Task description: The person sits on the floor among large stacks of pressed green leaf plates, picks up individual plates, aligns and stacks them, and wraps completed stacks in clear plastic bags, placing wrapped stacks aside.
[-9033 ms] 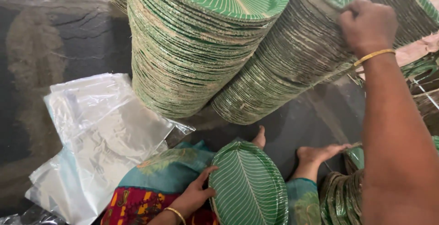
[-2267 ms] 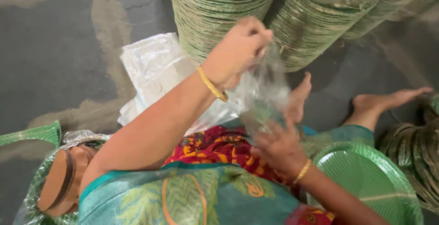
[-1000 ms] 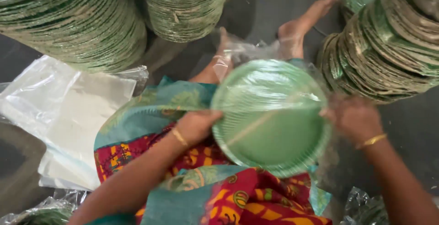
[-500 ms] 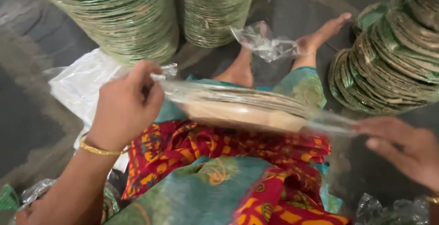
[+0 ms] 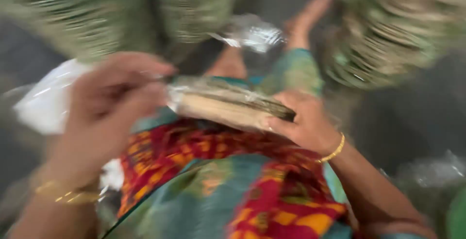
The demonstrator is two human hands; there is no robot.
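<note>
clear plastic packet of plates across lap, white plastic bags at left

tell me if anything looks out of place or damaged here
Nothing stands out as damaged or spilled, though the picture is badly blurred. The left hand and right hand grip the bagged stack of plates edge-on over the lap. A loose clear bag lies crumpled near the feet.

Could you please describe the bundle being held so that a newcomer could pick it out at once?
Start at the red and teal patterned cloth over the lap. Just above it lies the plate bundle, gripped by the left hand and right hand. Unlike the bare stacks behind, it is wrapped in clear plastic.
</note>
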